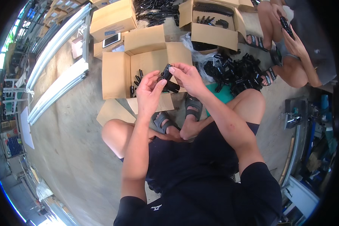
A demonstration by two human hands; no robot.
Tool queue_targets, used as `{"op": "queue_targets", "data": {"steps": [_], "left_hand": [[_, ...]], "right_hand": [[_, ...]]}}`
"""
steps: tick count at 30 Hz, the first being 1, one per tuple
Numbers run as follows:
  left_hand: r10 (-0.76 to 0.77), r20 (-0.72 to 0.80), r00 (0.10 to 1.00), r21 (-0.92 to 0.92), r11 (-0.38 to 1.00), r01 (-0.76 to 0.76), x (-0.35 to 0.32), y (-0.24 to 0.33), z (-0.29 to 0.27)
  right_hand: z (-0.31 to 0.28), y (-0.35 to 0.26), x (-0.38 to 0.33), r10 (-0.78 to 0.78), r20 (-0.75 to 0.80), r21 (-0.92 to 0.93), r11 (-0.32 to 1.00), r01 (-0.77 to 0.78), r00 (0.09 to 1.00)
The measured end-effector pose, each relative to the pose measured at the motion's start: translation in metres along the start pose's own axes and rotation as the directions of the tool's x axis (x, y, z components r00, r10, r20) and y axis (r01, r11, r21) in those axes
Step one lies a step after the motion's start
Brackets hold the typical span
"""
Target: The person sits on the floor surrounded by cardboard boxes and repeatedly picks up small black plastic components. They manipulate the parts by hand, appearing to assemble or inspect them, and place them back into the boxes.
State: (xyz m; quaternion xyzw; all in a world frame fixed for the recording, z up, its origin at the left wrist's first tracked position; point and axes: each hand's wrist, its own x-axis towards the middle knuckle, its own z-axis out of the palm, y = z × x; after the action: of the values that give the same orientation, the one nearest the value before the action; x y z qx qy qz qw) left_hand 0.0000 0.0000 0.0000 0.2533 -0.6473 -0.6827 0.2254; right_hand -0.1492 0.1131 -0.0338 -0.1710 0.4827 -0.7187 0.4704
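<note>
Overhead, looking down on a seated person in dark shorts and grey strap sandals [194, 103] on a bare concrete floor [67, 150]. Both forearms rise from the lower edge and meet at mid-frame.

Left hand [148, 92]: fingers curled, thumb and fingertips pinched on the near end of a small black plastic part [166, 73]. Right hand [188, 77]: fingers bent and closed on the far, upper end of the same piece. So the part sits clamped between the 2 hands, held in the air just above the near edge of an open brown cardboard box [118, 71]. A second dark cylindrical piece [172, 87] shows just below the hands; whether a finger grips it, cannot tell.

Inside that box, a few similar black parts [137, 81] stand or lie near its right wall. A loose heap of black plastic parts [237, 73] lies on the floor to the right, beside the person's right knee, partly on clear plastic wrap. A green flat sheet [224, 94] shows under the knee.

Far side: another open cardboard box [211, 22] with black parts in it, and a closed carton [111, 19] at far left with a white phone [111, 39] lying just beside it. Long pale metal rails [56, 86] run along the left.

At far right a second person sits, sandalled, with a dark part in hand [290, 35].
</note>
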Motion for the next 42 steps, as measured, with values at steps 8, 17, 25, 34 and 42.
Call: {"op": "queue_targets", "data": {"steps": [8,17,25,34,42], "left_hand": [[-0.005,-0.059,0.998,-0.078,0.997,0.0,0.008,-0.008,0.01],[0.021,-0.01,1.0,-0.213,0.977,-0.023,0.003,-0.017,0.001],[-0.097,-0.048,0.994,-0.542,0.838,0.056,0.009,-0.006,-0.004],[-0.123,-0.126,0.984,-0.559,0.829,0.032,0.005,-0.007,-0.009],[-0.073,-0.13,0.989,-0.521,0.853,-0.005,0.01,-0.01,-0.003]], "right_hand": [[0.01,-0.004,0.0,-0.113,-0.098,-0.025,0.993,0.111,0.989],[0.02,-0.022,-0.006,-0.057,-0.105,-0.254,0.967,0.029,0.993],[-0.043,0.02,0.001,0.14,-0.363,-0.009,0.988,-0.154,0.921],[-0.01,-0.024,-0.016,0.112,-0.179,-0.034,0.992,-0.12,0.977],[0.008,-0.032,-0.014,-0.016,-0.206,-0.005,1.0,0.015,0.978]]}}
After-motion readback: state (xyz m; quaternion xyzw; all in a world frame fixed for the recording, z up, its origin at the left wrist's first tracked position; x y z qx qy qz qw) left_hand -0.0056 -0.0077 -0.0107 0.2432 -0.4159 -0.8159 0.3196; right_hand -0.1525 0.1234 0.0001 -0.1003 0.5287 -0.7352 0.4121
